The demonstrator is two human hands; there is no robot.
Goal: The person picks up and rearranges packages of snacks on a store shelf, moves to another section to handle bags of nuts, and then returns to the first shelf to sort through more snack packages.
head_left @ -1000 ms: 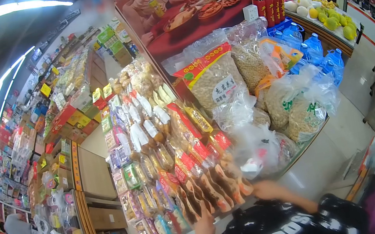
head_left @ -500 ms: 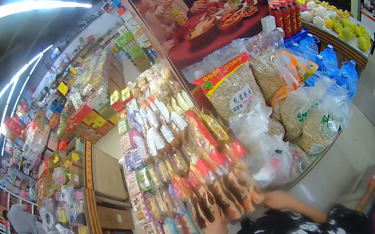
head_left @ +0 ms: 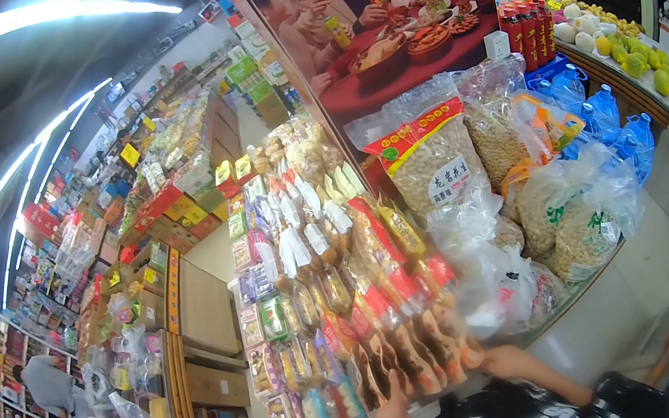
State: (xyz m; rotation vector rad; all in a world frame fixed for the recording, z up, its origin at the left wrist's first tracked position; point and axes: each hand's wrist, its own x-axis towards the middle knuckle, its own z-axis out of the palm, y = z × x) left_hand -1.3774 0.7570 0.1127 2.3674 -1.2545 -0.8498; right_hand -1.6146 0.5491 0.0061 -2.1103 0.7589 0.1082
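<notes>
A row of brown-and-orange snack packets [head_left: 418, 362] stands on edge at the near end of the display. My left hand [head_left: 391, 412] is at the row's left end, its thumb up against a packet and its other fingers mostly hidden. At the right end, my right hand [head_left: 505, 362] touches the outermost packet; its fingertips are blurred and partly covered. Just behind the row lie red-topped snack bags [head_left: 402, 285]. Small packaged cakes [head_left: 291, 369] in clear wrappers fill the display to the left.
Large bags of peanuts [head_left: 444, 163] and knotted plastic bags [head_left: 586, 241] sit to the right. Beyond them are blue water jugs [head_left: 604, 112] and red bottles [head_left: 531, 27]. A tall poster panel [head_left: 412, 88] rises behind. Wooden shelving with cartons [head_left: 213, 383] stands left; a person [head_left: 48, 385] bends there.
The view has swung slightly, so the scene sits a little further right and lower. Both hands stay at the ends of the packet row. A distant person at the upper right stands more upright.
</notes>
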